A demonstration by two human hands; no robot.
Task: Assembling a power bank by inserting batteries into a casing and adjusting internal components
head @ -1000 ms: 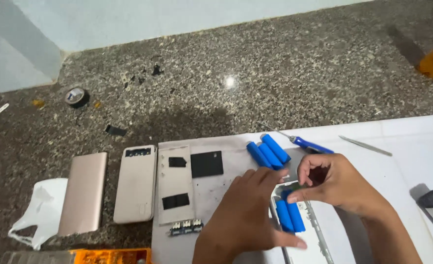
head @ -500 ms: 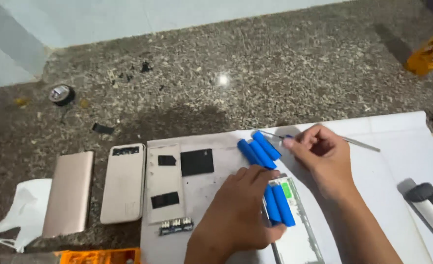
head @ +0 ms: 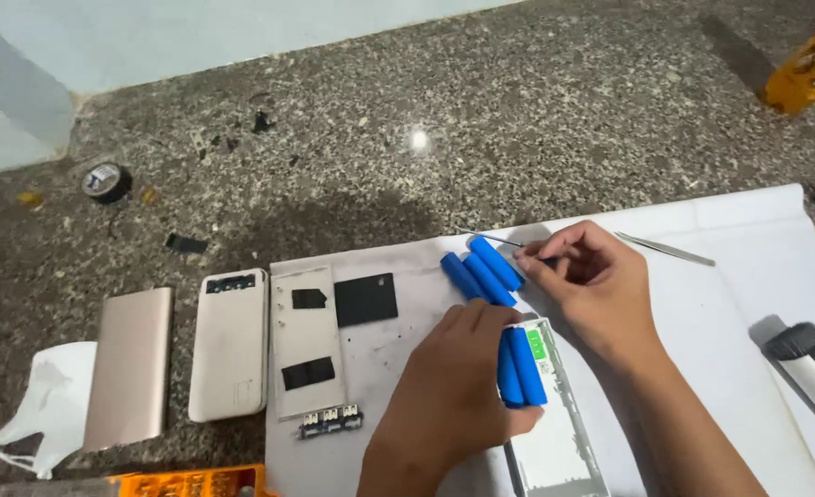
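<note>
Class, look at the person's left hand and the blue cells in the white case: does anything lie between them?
Nothing visible does. The left hand already rests on the blue cells in the white case. The right hand holds a thin tool beside the loose cells.

Surface: speckled grey granite floor [head: 518,120] | On it, left: white face mask [head: 44,405]; gold flat case [head: 131,366]; white power-bank shell [head: 231,342]; black tape roll [head: 107,179]; black scraps [head: 186,244] | Centre-right: white sheet [head: 748,276] spread flat | Bottom edge: orange box [head: 186,481] | Top right: yellow object [head: 808,64]
</note>
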